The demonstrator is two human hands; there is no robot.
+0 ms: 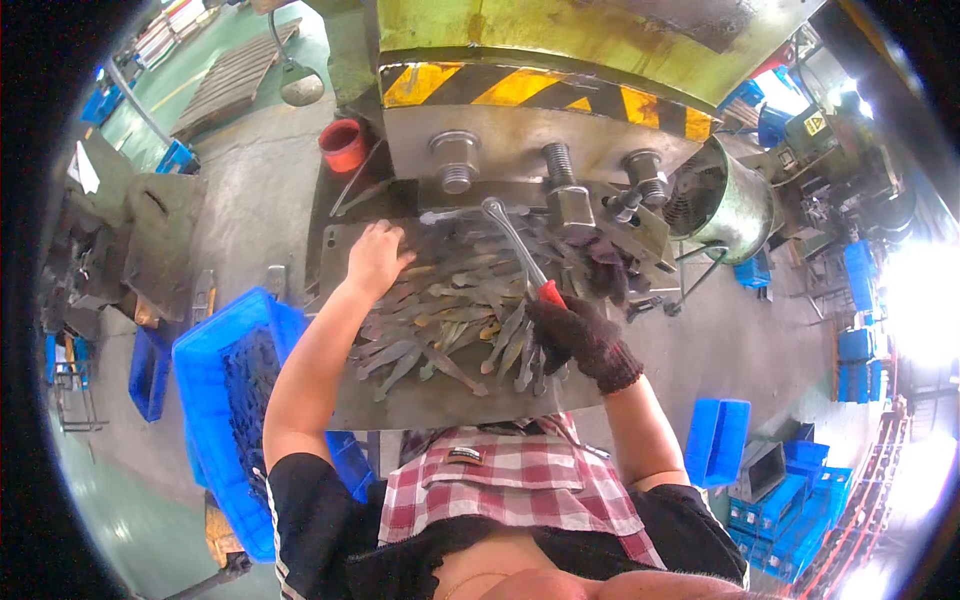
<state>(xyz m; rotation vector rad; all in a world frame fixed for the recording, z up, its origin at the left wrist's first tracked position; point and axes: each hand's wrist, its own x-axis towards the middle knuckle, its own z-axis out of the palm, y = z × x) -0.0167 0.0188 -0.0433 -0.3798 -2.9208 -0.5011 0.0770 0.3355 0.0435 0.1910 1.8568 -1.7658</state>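
Observation:
My right hand (585,340), in a dark knitted glove, is closed round the red handle of a long metal hand tool (518,243). The tool slants up and left; its rounded end lies at the press's lower front, and I cannot make out its exact kind. My bare left hand (376,260) is at the left of the metal pile, fingers slightly bent and thumb apart, with nothing visible in it. Many flat, narrow metal blanks (440,310) lie heaped on the metal worktable (440,408) between my hands.
The green press (540,30) with a striped edge and large bolts (456,160) overhangs the table. A red cup (343,146) stands at its left. A blue crate (210,350) of dark pieces is left of me; blue bins (717,440) are at right, a round fan (725,195) beyond.

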